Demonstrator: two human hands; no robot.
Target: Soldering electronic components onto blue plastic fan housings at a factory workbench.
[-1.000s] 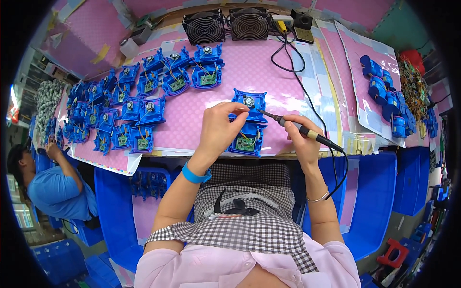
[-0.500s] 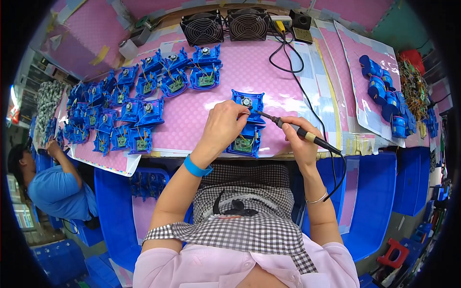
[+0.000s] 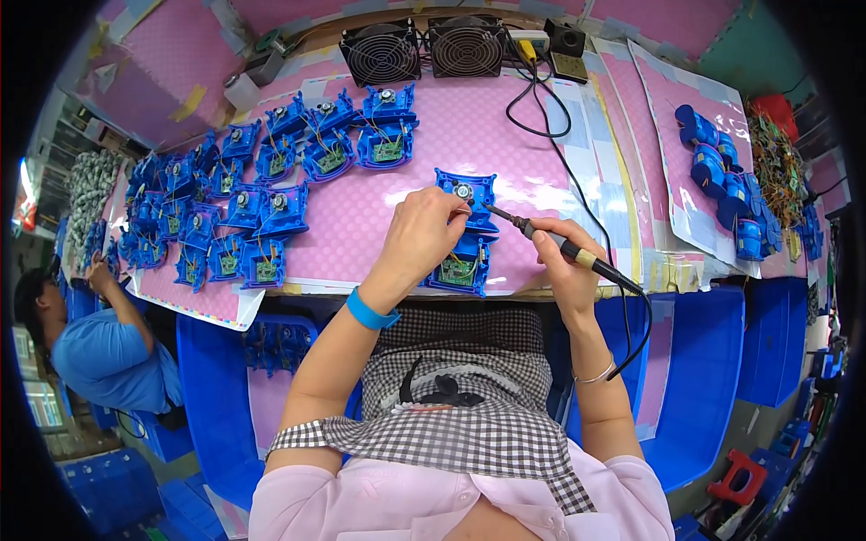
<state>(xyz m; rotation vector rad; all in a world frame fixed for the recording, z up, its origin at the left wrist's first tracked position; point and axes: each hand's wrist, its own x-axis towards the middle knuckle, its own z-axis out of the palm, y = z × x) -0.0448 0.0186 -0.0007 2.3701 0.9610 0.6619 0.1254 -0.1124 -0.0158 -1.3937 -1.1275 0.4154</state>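
Observation:
My left hand (image 3: 422, 230) is closed in a pinch on a thin wire (image 3: 465, 211), at the lower edge of a round speaker. The speaker (image 3: 463, 191) sits in the upper half of an open blue plastic housing (image 3: 488, 185); the lower half holds a green circuit board (image 3: 456, 270). My right hand (image 3: 570, 261) grips a soldering iron (image 3: 561, 243) like a pen. Its tip points at the housing, just right of the speaker and the left fingertips. Whether the tip touches anything is too small to tell.
Several similar blue housings (image 3: 327, 160) with speakers and boards stand at the left. Two black fans (image 3: 379, 52) stand at the back, beside a soldering stand (image 3: 568, 65). The iron's black cord (image 3: 588, 203) crosses the right side. Blue rounded parts (image 3: 708, 167) lie far right. A co-worker (image 3: 108, 356) sits left.
The soldering iron's tip has shifted very slightly up and to the right. My left hand stays where it was, and the housing has not moved.

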